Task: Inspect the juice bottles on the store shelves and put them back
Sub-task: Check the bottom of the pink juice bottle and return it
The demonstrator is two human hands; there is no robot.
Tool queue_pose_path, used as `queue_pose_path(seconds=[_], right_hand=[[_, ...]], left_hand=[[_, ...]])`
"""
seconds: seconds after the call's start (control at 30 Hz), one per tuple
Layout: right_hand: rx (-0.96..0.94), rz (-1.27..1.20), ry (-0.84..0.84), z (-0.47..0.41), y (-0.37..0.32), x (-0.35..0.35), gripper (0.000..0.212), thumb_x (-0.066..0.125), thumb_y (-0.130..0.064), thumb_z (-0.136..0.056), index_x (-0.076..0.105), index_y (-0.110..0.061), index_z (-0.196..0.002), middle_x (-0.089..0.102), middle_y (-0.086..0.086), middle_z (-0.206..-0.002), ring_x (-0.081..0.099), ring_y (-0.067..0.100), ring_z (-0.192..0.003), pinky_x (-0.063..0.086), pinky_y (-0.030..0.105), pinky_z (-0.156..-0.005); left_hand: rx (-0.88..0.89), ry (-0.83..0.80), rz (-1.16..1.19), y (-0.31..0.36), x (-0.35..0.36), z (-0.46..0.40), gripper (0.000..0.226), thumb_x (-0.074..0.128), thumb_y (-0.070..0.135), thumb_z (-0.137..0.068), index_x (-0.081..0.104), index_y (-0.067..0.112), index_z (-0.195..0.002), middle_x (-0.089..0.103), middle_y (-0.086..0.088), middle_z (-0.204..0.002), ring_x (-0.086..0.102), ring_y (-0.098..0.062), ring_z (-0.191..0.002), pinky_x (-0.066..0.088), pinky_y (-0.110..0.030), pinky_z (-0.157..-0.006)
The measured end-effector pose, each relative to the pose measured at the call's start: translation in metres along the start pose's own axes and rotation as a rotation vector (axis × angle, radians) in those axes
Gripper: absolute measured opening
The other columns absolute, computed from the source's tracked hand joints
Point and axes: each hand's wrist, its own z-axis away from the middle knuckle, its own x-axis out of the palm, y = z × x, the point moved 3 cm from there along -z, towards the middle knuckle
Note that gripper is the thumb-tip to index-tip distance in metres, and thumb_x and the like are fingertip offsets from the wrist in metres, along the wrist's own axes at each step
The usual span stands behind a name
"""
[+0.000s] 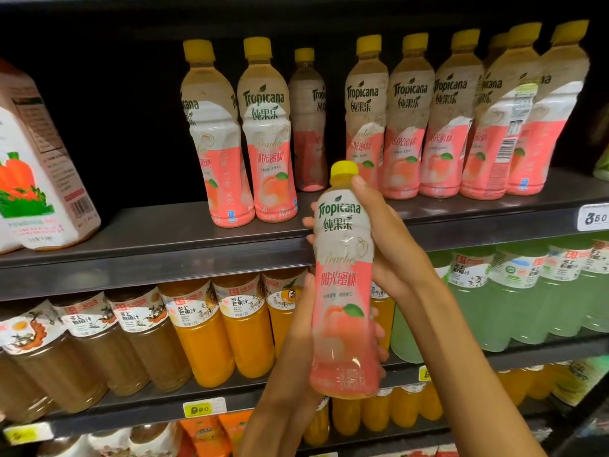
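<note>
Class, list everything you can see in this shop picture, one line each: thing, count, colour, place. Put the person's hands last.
held peach bottle: one, pink and white, yellow cap, centre, in front of the shelves
peach bottles: about ten, pink and white, yellow caps, top shelf
carton pack: one, white with orange carrots, top shelf, left
brown juice bottles: several, middle shelf, left
orange juice bottles: several, middle shelf, centre
green drink bottles: several, pale green, middle shelf, right
price tags: yellow and white, shelf edges
left hand: grips bottle's lower part
right hand: grips bottle's upper part

Head view, close, facing store shelves
</note>
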Motion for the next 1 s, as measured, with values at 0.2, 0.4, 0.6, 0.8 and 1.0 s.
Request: queue_pose_path(seconds=[0.2,0.4,0.6,0.8,1.0], right_hand=[[0.026,0.008,0.044,-0.004,-0.005,-0.003,0.040,0.063,-0.044,-0.081,0.067,-0.008,-0.098,0.072,0.013,-0.086,0.071,0.025,-0.081,0.059,0.038,-0.073],[-0.219,0.168,-0.028,0.004,-0.021,0.000,0.037,0.056,-0.035,-0.090,0.059,-0.005,-0.111,0.068,0.015,-0.095,0.066,0.023,-0.081,0.056,0.034,-0.073],[-0.368,0.203,-0.247,0.017,-0.026,0.007,0.052,0.070,-0.047,-0.079,0.057,-0.014,-0.118,0.068,0.005,-0.112,0.065,0.025,-0.103,0.054,0.038,-0.087],[-0.372,0.395,-0.392,0.030,-0.032,0.008,0.057,0.072,-0.049,-0.079,0.055,-0.019,-0.125,0.063,-0.001,-0.123,0.060,0.020,-0.112,0.047,0.032,-0.092],[-0.428,0.527,-0.528,0.045,-0.033,0.016,0.039,0.073,-0.018,-0.079,0.060,-0.021,-0.116,0.060,-0.008,-0.118,0.059,0.011,-0.111,0.045,0.023,-0.090]], left_hand=[[-0.007,-0.043,-0.011,-0.002,0.001,-0.003,0.070,0.026,0.067,-0.088,0.072,0.016,-0.103,0.070,-0.014,-0.090,0.069,-0.024,-0.078,0.057,-0.036,-0.068],[0.140,0.080,-0.431,0.008,-0.010,-0.007,0.064,0.061,0.067,-0.068,0.057,0.028,-0.117,0.072,-0.003,-0.107,0.068,-0.020,-0.101,0.052,-0.042,-0.093],[0.353,0.021,-0.566,0.016,-0.014,-0.013,0.038,0.069,0.040,-0.068,0.061,0.033,-0.105,0.072,0.006,-0.093,0.069,-0.010,-0.086,0.053,-0.020,-0.071],[0.560,0.120,-0.637,0.021,-0.021,-0.016,0.048,0.077,0.024,-0.067,0.060,0.039,-0.110,0.068,0.005,-0.106,0.065,-0.013,-0.098,0.053,-0.022,-0.078],[0.589,0.189,-0.626,0.020,-0.031,-0.018,0.055,0.075,0.016,-0.061,0.060,0.013,-0.114,0.071,0.003,-0.104,0.069,-0.013,-0.096,0.053,-0.019,-0.073]])
